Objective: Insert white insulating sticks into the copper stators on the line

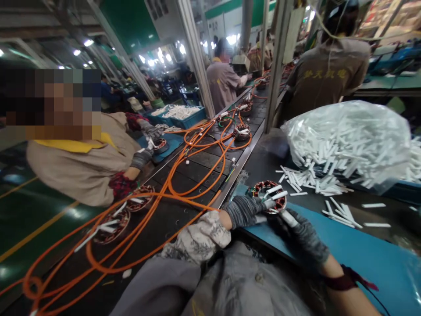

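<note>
A round motor stator point(270, 196) with copper windings lies on the blue mat point(362, 254) in front of me. My left hand point(245, 211), in a grey knit glove, grips its near left side. My right hand point(301, 237), also gloved, holds a white sleeve tube point(287, 216) against the stator's near rim. More white sleeves point(274, 192) stick out of the windings.
A clear bag of white sleeves point(348, 140) sits at the right, with loose ones point(342, 213) scattered on the bench. Orange cables point(184, 175) loop over the black conveyor point(197, 166) with more stators point(241, 131). A co-worker point(85, 162) leans in at the left; others stand farther back.
</note>
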Demonstrator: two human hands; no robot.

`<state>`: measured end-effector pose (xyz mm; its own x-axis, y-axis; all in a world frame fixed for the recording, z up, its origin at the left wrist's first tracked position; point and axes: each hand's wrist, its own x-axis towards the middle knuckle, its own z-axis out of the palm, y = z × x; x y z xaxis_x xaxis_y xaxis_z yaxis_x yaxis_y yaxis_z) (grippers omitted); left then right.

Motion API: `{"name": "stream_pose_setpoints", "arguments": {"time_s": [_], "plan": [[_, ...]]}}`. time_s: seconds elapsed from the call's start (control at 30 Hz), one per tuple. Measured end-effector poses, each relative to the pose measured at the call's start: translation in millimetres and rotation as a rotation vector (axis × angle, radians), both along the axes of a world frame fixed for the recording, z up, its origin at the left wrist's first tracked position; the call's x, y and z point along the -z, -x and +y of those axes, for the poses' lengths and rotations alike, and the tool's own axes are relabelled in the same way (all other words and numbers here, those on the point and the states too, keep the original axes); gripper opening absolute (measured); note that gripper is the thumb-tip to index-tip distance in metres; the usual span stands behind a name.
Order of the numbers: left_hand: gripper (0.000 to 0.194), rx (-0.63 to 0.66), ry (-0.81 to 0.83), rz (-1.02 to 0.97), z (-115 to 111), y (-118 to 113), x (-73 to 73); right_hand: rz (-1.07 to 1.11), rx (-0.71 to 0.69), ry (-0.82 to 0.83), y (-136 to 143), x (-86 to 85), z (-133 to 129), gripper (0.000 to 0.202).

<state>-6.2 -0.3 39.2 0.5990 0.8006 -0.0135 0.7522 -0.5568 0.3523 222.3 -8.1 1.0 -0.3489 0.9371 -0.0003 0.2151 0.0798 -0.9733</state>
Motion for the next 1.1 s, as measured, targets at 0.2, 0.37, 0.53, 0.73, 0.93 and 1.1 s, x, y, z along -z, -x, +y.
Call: {"name": "stream_pose_setpoints", "arguments": {"time_s": [0.2,0.37,0.53,0.73,0.93,1.1], "plan": [[0.062,-0.044,-0.055,0.409,-8.2,-35.1,-18.3,-0.128,0.198,0.084,-4.5,7.7,4.5,0.05],[0.054,-0.117,-0.035,0.504,10.1,-46.6,-14.2,-0.309,0.177,-0.079,-21.5,-5.7,9.2,0.054],[0.06,-0.141,-0.001,0.541,18.8,-50.6,-7.8,-0.537,0.394,-0.189,-80.1,-19.5,14.8,0.037],[0.063,-0.165,0.029,0.536,19.2,-56.6,-10.1,-1.055,0.332,-0.299,-120.4,-18.7,37.1,0.023],[0.061,-0.135,-0.017,0.448,14.4,-52.4,-8.6,-0.592,0.548,-0.299,-93.6,-26.4,15.5,0.032],[0.062,-0.141,-0.013,0.487,13.4,-51.2,-6.3,-0.246,0.337,-0.202,-55.8,-38.6,-11.2,0.03]]}}
